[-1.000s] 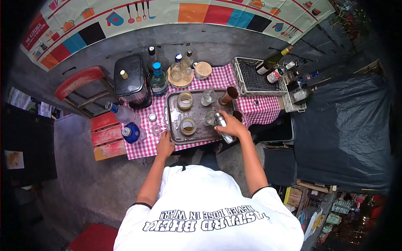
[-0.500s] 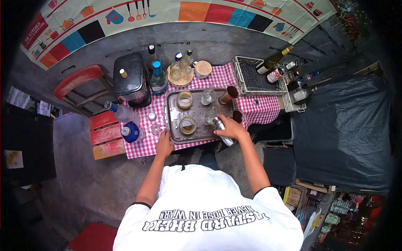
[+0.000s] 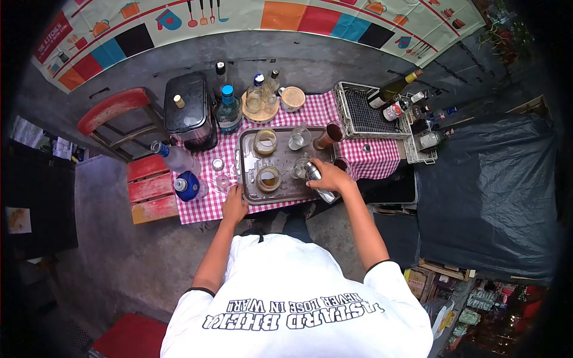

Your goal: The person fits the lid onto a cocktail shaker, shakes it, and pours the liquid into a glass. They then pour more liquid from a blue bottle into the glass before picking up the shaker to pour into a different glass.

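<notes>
Pouring step: right hand point(image 3: 330, 178), fingers wrapped round tilted steel cocktail shaker point(image 3: 318, 181), is tipping it toward a clear glass point(image 3: 300, 169) (left hand point(image 3: 234, 205), fingers loosely together, is steadying the metal tray point(image 3: 248, 191)), calling next for a steadier tilt.

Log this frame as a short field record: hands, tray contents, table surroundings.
right hand: grips a metal cocktail shaker, tilted, at the tray's right end
left hand: rests on the table edge beside the metal tray
on tray: two jars with brownish liquid, clear glasses
table: red checked cloth
left of tray: blue-capped bottles
right: wire basket
</notes>
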Motion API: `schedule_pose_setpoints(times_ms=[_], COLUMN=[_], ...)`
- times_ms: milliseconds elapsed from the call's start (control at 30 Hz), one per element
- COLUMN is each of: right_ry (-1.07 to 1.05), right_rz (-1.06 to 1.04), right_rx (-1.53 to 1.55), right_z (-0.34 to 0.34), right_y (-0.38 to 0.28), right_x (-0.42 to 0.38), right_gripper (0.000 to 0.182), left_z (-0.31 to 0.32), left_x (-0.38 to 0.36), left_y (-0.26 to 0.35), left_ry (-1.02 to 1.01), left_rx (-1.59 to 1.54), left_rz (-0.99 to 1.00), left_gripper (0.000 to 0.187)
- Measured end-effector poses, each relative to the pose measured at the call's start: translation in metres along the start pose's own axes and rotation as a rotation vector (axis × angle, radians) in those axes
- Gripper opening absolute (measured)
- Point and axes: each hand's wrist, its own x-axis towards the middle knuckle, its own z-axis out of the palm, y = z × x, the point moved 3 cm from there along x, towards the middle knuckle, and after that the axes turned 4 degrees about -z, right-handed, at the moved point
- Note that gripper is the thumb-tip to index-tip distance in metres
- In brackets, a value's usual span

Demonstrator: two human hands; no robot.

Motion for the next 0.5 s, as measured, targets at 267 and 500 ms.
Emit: schedule_pose_setpoints(times_ms=[267,500], right_ry=[-0.006,-0.027], right_rz=[-0.028,-0.029], right_rx=[-0.005,-0.009], right_z=[0.0022,0.0031], right_y=[0.0035,0.0026], right_x=[0.0051,0.0085], right_gripper=[0.089,0.092], left_z=[0.0048,0.0008], left_x=[0.0031,0.0042], left_y=[-0.0062,-0.0062], left_ry=[0.012,-0.005], left_rx=[-0.006,-0.041], left_rz=[0.015,0.007], left_gripper=[0.065,0.066])
